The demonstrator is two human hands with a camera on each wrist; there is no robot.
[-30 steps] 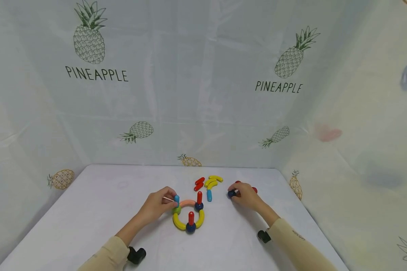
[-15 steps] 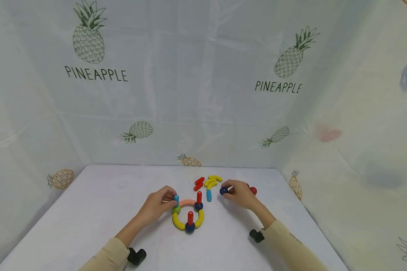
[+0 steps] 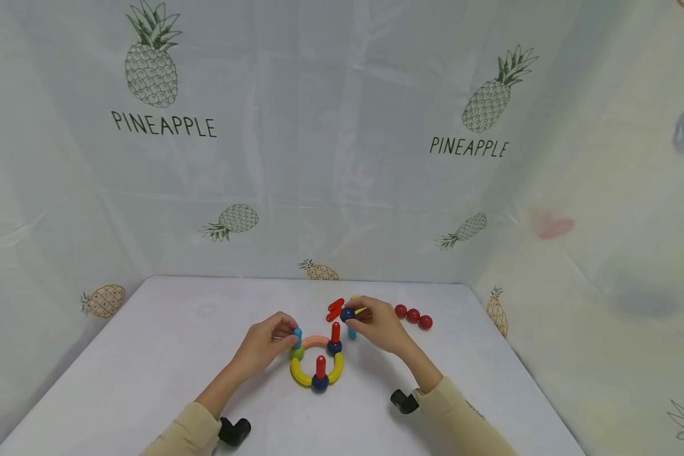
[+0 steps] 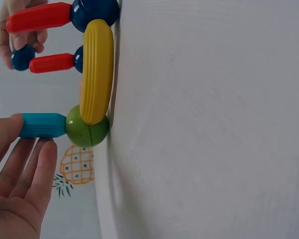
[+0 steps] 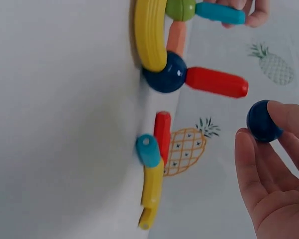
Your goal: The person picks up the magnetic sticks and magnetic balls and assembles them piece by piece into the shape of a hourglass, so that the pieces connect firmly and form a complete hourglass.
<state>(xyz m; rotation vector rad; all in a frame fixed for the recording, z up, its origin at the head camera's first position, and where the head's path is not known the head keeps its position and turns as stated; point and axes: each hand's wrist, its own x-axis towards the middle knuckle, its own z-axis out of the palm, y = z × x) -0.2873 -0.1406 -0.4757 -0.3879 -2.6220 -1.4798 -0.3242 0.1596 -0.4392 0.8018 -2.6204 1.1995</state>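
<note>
A ring of curved yellow rods (image 3: 299, 373) and a peach rod (image 3: 316, 341) joined by balls lies on the table. Two of its dark blue balls (image 3: 320, 382) each bear an upright red rod (image 3: 321, 365). My left hand (image 3: 262, 345) pinches the top of a blue rod (image 4: 42, 125), which stands on the ring's green ball (image 4: 87, 126). Between thumb and fingertips my right hand (image 3: 379, 324) holds a loose dark blue ball (image 5: 263, 121). It is raised off the table, behind and right of the ring, apart from the red rods.
Three red balls (image 3: 413, 315) lie in a row to the right of my right hand. Loose red rods (image 3: 334, 310) lie behind the ring. A loose blue rod (image 5: 148, 151) and yellow rods (image 5: 152, 186) are partly hidden by my right hand in the head view.
My right hand has carried the dark blue ball left from beside the red balls, which now show fully. My left hand stays at the blue rod.
</note>
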